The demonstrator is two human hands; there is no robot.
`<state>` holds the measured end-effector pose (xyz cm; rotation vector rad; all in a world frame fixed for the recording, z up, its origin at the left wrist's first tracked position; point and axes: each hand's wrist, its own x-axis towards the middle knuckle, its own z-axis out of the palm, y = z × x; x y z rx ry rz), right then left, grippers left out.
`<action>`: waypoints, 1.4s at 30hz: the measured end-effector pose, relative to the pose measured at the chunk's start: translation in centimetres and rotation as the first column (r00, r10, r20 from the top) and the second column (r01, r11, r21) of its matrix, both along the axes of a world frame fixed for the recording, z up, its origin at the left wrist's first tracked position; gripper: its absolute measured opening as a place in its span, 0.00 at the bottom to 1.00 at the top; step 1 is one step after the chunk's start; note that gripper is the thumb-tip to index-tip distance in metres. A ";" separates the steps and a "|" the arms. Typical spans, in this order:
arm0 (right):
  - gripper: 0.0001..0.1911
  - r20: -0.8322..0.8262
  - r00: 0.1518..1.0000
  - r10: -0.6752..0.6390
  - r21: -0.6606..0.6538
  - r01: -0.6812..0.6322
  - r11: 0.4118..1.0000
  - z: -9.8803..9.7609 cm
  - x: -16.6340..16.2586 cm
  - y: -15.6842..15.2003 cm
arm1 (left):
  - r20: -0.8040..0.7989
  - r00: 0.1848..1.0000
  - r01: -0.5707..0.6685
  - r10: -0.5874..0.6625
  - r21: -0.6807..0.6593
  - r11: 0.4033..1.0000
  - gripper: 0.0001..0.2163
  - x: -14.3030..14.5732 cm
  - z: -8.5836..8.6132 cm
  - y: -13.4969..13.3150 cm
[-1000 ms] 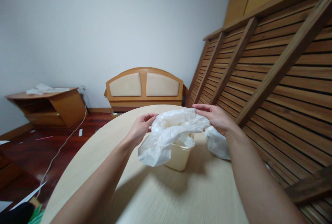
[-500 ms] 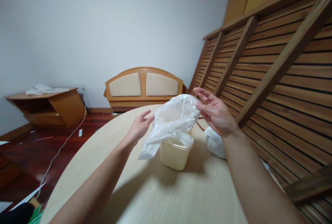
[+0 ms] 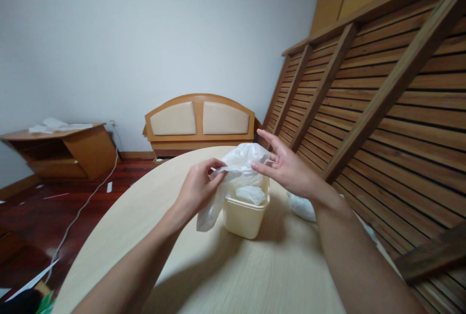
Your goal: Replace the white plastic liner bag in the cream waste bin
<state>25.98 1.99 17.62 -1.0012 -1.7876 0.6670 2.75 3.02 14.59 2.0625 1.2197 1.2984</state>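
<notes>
A thin white plastic bag (image 3: 244,164) is stretched between my hands above a cream plastic bin (image 3: 243,221), and a loose part of it hangs down at the bin's left side. My left hand (image 3: 199,185) is closed, pinching the bag's left edge between thumb and fingers. At the bag's right side, my right hand (image 3: 289,166) holds the edge between its thumb and lower fingers, with the index finger stretched out. Crumpled white plastic (image 3: 250,194) shows inside the bin's mouth. The bin stands upright on a round pale table (image 3: 276,275).
Behind my right forearm lies a white plastic bundle (image 3: 303,207) on the table. Slatted wooden panels (image 3: 364,105) lean along the right. Beyond the table stand a padded headboard (image 3: 198,117) and a low wooden cabinet (image 3: 87,154). A white cable (image 3: 80,212) crosses the floor.
My left hand has closed on the bag's edge and moved slightly right. My right hand has come left and a little lower, so the bag's opening is narrower.
</notes>
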 end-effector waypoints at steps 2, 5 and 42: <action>0.45 0.109 0.981 -0.161 0.011 0.160 0.987 0.2 -0.1 -1.0 | 0.105 0.993 -0.051 0.053 -0.019 0.999 0.10 -0.3 0.1 0.7; 0.41 0.323 0.908 -0.267 0.071 0.259 0.963 0.7 -0.5 -2.7 | 0.253 0.965 -0.048 0.067 -0.077 0.996 0.13 -0.8 -0.2 1.7; 0.25 0.822 0.528 -0.212 0.200 0.080 0.976 0.6 -3.3 -2.8 | 0.480 0.876 0.034 -0.050 0.042 0.999 0.11 -0.8 1.2 0.7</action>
